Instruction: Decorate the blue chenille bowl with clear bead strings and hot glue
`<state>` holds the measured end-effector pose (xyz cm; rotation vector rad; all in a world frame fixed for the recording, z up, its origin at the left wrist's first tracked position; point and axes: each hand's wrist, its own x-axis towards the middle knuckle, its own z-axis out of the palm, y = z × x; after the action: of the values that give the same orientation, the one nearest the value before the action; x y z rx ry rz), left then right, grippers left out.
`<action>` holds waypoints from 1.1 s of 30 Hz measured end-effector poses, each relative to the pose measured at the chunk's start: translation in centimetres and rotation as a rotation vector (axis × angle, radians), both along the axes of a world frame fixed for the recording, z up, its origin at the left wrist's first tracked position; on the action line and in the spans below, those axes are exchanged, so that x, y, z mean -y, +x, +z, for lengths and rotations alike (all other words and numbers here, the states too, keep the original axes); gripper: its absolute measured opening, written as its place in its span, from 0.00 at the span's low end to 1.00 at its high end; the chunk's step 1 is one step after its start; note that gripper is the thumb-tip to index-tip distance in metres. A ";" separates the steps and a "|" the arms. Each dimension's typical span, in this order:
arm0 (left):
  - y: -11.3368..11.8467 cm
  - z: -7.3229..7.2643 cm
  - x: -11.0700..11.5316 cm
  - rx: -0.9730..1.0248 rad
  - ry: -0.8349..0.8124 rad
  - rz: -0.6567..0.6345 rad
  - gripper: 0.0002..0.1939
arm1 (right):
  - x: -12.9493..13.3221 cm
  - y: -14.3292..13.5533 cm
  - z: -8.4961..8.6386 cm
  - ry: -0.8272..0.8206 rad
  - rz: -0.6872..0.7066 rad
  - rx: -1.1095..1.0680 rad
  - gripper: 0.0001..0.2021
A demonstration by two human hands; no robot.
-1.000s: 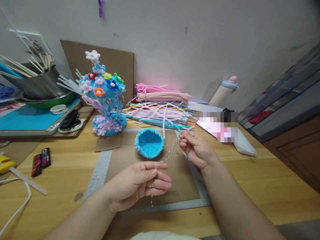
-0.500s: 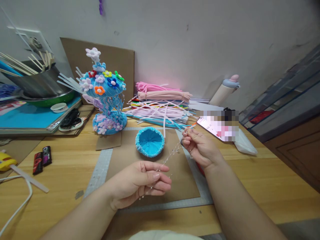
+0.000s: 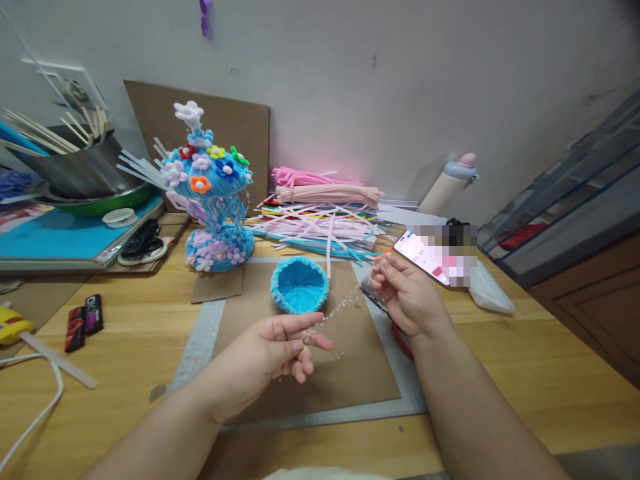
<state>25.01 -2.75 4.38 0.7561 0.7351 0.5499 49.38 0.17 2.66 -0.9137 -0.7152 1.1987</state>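
A thin string of clear beads [image 3: 345,301] stretches between my two hands. My right hand [image 3: 410,297] pinches its upper end between thumb and fingertips. The lower part runs over the fingers of my left hand [image 3: 273,350], where the thumb presses it against them while the other fingers are loosely spread. Just beyond my left fingertips sits a fuzzy blue bowl-shaped piece [image 3: 300,287], hollow side up, on a brown cardboard sheet [image 3: 360,373]. Partly hidden under my right hand is a tool with a dark blade and a red handle [image 3: 402,341].
A blue flower-covered pipe-cleaner model [image 3: 207,180] stands at back left. Bundles of pipe cleaners [image 3: 320,213] lie by the wall. Right of them are a phone [image 3: 420,257] and a bottle [image 3: 447,183]. A yellow glue gun [image 3: 13,325] lies at far left.
My left hand has moved slightly left and up, and its fingers have shifted along the bead string. My right hand keeps its pinch, nearly in place.
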 end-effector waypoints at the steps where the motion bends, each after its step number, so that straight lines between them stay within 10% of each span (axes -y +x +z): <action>1: -0.1 0.1 0.0 -0.001 0.001 0.002 0.23 | 0.0 -0.1 0.0 0.007 -0.007 0.008 0.08; 14: -0.9 0.4 -0.3 0.013 -0.053 -0.073 0.27 | 0.1 -0.2 0.2 -0.001 0.055 -0.097 0.08; 26: 1.0 -2.6 0.7 -0.419 0.447 -0.196 0.10 | 2.1 -2.0 1.9 -0.147 0.497 -0.721 0.12; 33: 1.0 -2.0 0.3 -0.491 0.660 -0.102 0.09 | 2.5 -2.5 2.1 -0.129 0.523 -0.646 0.08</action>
<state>25.98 -3.08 2.39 1.5705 0.9696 0.5208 46.87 -2.34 4.79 -0.3894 -0.3520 1.8996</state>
